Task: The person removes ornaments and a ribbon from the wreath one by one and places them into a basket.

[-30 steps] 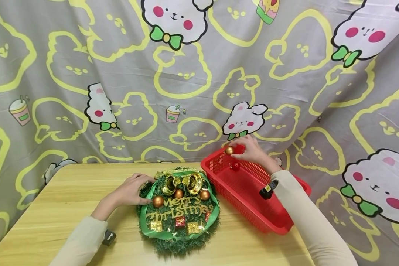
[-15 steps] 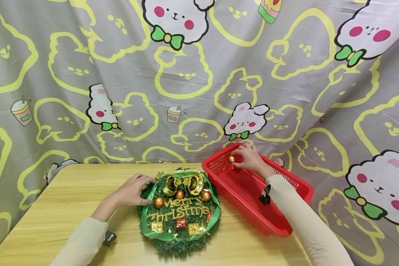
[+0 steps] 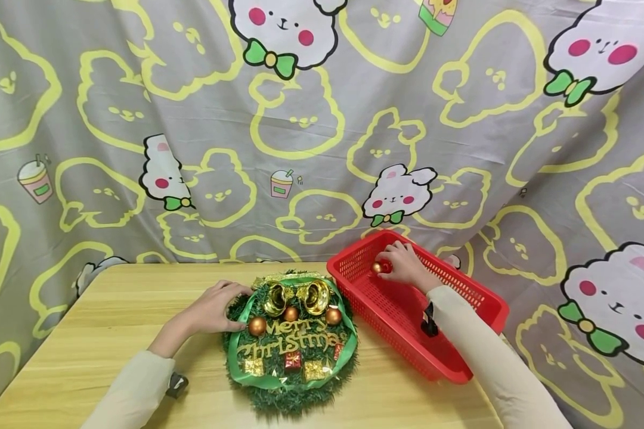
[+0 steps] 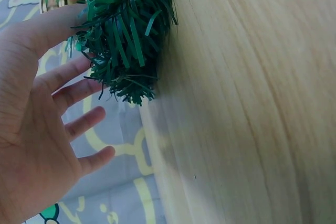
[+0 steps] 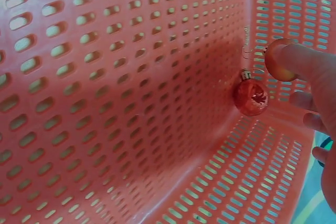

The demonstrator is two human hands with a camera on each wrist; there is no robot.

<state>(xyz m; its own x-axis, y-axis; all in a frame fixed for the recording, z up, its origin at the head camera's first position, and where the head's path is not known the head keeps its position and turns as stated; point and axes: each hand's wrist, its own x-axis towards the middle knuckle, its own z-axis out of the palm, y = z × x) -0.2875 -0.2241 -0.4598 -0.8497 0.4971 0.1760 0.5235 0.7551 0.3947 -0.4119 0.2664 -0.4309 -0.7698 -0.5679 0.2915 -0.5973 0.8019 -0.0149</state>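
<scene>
A green tinsel Christmas wreath (image 3: 290, 396) lies on the table, bearing gold bells, copper baubles, small gift boxes and gold "Merry Christmas" lettering. My left hand (image 3: 218, 307) rests at its left edge; the left wrist view has the hand (image 4: 39, 108) with fingers fairly straight and spread, some tips hidden by the tinsel (image 4: 123, 40). Inside the far end of a red plastic basket (image 3: 375, 310), my right hand (image 3: 405, 265) pinches a gold bauble (image 3: 377, 267). Close under that bauble (image 5: 278, 59), the right wrist view shows a shiny red bauble (image 5: 251, 98) against the basket wall.
The basket stands right of the wreath, slanting across the wooden table (image 3: 112, 310), with slotted walls. Behind the table hangs a grey curtain (image 3: 311, 226) with cartoon rabbits. The table's far edge runs close to it.
My right hand has lowered the gold bauble from the height of the basket's far rim down into the basket, near the red bauble. The left hand has stayed at the wreath.
</scene>
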